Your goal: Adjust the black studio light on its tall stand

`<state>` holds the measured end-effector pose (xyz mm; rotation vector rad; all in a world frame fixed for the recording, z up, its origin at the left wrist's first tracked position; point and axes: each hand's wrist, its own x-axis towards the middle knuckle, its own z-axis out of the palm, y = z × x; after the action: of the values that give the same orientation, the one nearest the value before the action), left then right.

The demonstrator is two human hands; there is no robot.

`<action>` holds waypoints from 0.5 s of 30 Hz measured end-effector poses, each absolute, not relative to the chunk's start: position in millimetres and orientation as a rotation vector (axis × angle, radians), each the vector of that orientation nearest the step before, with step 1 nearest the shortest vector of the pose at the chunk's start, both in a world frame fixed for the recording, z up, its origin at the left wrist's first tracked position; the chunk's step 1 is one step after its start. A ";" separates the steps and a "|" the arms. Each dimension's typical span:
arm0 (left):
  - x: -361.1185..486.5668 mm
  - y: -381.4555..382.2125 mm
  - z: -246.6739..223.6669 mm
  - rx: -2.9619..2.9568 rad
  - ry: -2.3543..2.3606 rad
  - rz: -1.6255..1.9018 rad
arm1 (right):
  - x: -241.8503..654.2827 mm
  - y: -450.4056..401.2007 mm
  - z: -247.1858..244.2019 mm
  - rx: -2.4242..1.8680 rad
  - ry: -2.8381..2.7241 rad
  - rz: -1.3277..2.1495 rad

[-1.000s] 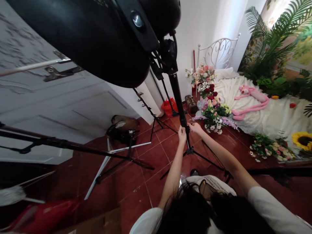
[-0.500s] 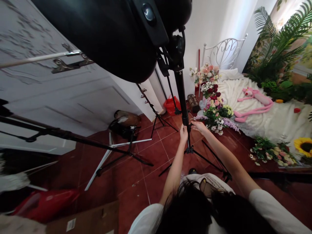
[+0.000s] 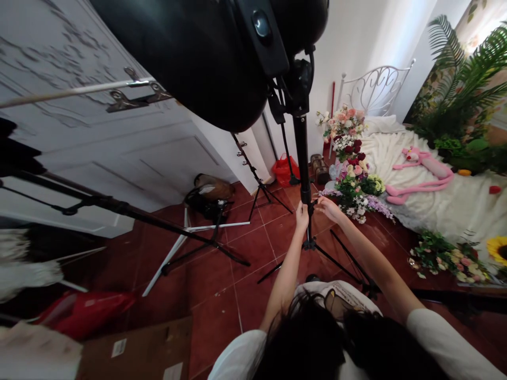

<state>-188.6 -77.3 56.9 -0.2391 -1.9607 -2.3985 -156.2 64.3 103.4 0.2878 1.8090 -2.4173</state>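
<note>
A black light stand (image 3: 302, 158) rises from the tiled floor in front of me, with a large black lamp head (image 3: 206, 58) at its top and a switch on its side. My left hand (image 3: 302, 216) is wrapped round the pole just below the thick collar. On the other side of the pole, my right hand (image 3: 328, 208) has its fingers pinched at a small black knob (image 3: 312, 205). The knob is partly hidden by the fingers.
Another black stand (image 3: 142, 216) slants across the left, beside white legs (image 3: 166, 264). A cardboard box (image 3: 146, 343) lies at the lower left. Flowers (image 3: 352, 169) and a bed (image 3: 428, 200) with a pink plush toy (image 3: 431, 166) are at the right.
The view has shifted a little, so the stand and room appear further right. Both hands stay at the same part of the pole, with the right fingers slightly changed in pose.
</note>
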 end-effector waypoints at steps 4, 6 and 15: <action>-189.3 -74.7 56.3 -0.261 -1.940 -2.402 | -154.7 70.9 91.2 0.401 1.997 -2.147; -189.5 -73.9 56.1 -0.261 -1.932 -2.395 | -154.4 72.2 88.1 0.462 2.038 -2.128; -189.6 -74.8 54.5 -0.216 -1.957 -2.352 | -162.1 68.0 110.2 0.204 2.252 -2.223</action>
<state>-189.6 -74.8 54.5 -0.2161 -1.9567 -2.3518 -162.1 68.0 110.2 0.2039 2.2518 -2.2230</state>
